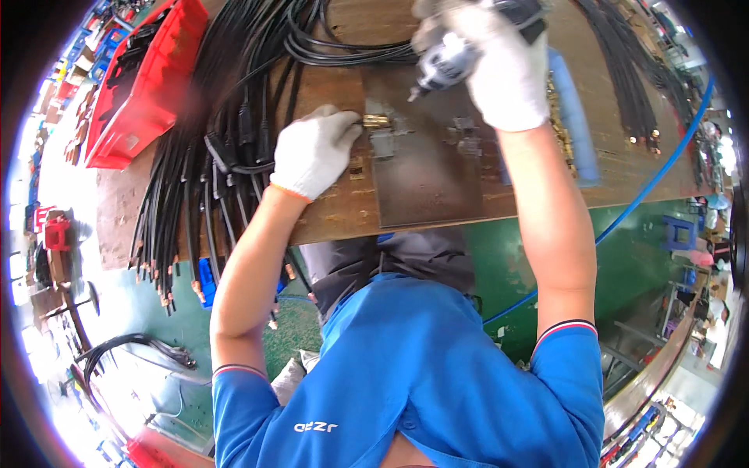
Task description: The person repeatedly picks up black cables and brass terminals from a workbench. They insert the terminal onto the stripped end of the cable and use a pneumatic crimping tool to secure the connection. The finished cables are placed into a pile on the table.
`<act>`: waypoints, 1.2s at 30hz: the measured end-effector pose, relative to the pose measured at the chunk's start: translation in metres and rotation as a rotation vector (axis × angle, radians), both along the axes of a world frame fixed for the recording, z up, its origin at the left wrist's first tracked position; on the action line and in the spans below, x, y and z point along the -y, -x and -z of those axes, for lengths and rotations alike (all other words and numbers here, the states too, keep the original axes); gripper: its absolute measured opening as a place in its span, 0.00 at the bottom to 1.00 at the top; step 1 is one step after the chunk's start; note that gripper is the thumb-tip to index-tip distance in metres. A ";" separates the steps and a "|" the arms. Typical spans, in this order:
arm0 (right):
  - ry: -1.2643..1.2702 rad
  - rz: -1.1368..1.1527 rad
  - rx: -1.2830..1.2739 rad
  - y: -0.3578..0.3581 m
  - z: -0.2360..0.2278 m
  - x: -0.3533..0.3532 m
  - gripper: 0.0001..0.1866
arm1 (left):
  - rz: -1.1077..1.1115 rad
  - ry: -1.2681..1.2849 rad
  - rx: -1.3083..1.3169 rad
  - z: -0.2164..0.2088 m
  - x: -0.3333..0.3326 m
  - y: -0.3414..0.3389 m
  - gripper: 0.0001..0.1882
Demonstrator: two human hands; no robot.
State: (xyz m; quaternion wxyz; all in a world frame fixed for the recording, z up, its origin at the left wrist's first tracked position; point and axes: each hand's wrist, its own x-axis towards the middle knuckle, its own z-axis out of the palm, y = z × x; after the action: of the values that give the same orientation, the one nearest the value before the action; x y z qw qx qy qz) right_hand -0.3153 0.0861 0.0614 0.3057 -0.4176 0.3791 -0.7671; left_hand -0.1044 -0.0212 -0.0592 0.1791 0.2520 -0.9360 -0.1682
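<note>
Gripping a brass fitting (376, 121) at the metal plate (425, 175) on the table (335, 210), left hand (314, 152) closed; right hand (491, 66) grasps a power tool (446, 66) above.

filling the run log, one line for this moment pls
left hand: holds brass fitting | right hand: grips power tool | metal plate

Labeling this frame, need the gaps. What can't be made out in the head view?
- Left hand: fingers hidden by the white glove; grip on the brass fitting unclear.
- Right hand: power tool motion-blurred, its top cut off by the picture's upper edge.
- Metal clamp fixture: too small for detail.
</note>
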 end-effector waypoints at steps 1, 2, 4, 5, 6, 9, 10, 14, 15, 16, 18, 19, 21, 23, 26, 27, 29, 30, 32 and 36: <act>-0.011 -0.014 0.051 0.021 -0.006 -0.010 0.13 | -0.005 -0.012 -0.025 -0.009 -0.002 -0.002 0.13; -0.022 -0.029 0.102 0.044 -0.011 -0.020 0.13 | 0.016 -0.055 -0.063 -0.018 -0.002 -0.008 0.13; -0.183 0.248 0.043 0.107 -0.002 -0.052 0.09 | 0.086 -0.148 -0.072 -0.035 -0.008 -0.015 0.12; -0.228 0.277 0.017 0.128 0.001 -0.059 0.10 | 0.105 -0.158 -0.107 -0.037 -0.015 -0.016 0.12; -0.399 0.393 0.031 0.137 0.003 -0.069 0.11 | 0.114 -0.163 -0.137 -0.038 -0.021 -0.020 0.12; -0.723 0.466 -0.035 0.171 0.026 -0.102 0.11 | 0.176 -0.182 -0.139 -0.045 -0.030 -0.027 0.12; -0.761 0.490 -0.038 0.177 0.038 -0.107 0.12 | 0.195 -0.187 -0.120 -0.047 -0.032 -0.029 0.13; -0.959 0.672 -0.388 0.202 0.084 -0.129 0.14 | 0.204 -0.155 -0.077 -0.046 -0.033 -0.028 0.13; -1.058 0.740 -0.520 0.195 0.085 -0.129 0.20 | 0.205 -0.124 -0.114 -0.045 -0.034 -0.028 0.13; -1.121 0.746 -0.628 0.195 0.086 -0.127 0.24 | 0.192 -0.101 -0.128 -0.045 -0.035 -0.028 0.13; -1.245 0.762 -0.844 0.198 0.086 -0.129 0.31 | 0.178 -0.056 -0.158 -0.045 -0.037 -0.030 0.13; -1.387 0.734 -0.949 0.184 0.074 -0.123 0.32 | 0.173 -0.028 -0.174 -0.045 -0.038 -0.031 0.14; -1.254 0.995 -1.271 0.151 0.063 -0.113 0.30 | 0.164 -0.028 -0.169 -0.047 -0.039 -0.031 0.14; -1.003 1.132 -1.373 0.117 0.052 -0.102 0.26 | 0.150 -0.025 -0.155 -0.049 -0.041 -0.031 0.14; -0.518 0.579 -0.796 0.047 0.058 -0.090 0.17 | 0.139 -0.024 -0.128 -0.051 -0.041 -0.029 0.14; -0.636 0.304 -0.670 0.016 0.048 -0.087 0.17 | 0.121 -0.027 -0.121 -0.051 -0.042 -0.029 0.14; -0.621 0.107 -0.714 -0.031 0.057 -0.081 0.20 | 0.114 -0.033 -0.134 -0.054 -0.042 -0.028 0.14; -0.659 0.062 -0.616 -0.049 0.064 -0.077 0.19 | 0.127 -0.040 -0.155 -0.056 -0.042 -0.026 0.14; -0.593 0.036 -0.535 -0.061 0.087 -0.068 0.15 | 0.130 -0.052 -0.180 -0.058 -0.044 -0.024 0.14; -0.509 0.005 -0.346 -0.062 0.095 -0.066 0.12 | 0.128 -0.090 -0.148 -0.057 -0.043 -0.024 0.14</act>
State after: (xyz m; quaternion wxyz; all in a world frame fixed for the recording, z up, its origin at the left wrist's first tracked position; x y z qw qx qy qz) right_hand -0.2536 0.1524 -0.0335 0.3296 -0.4508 0.6066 -0.5658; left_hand -0.0800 0.0213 -0.0020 0.2253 0.1865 -0.9259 -0.2391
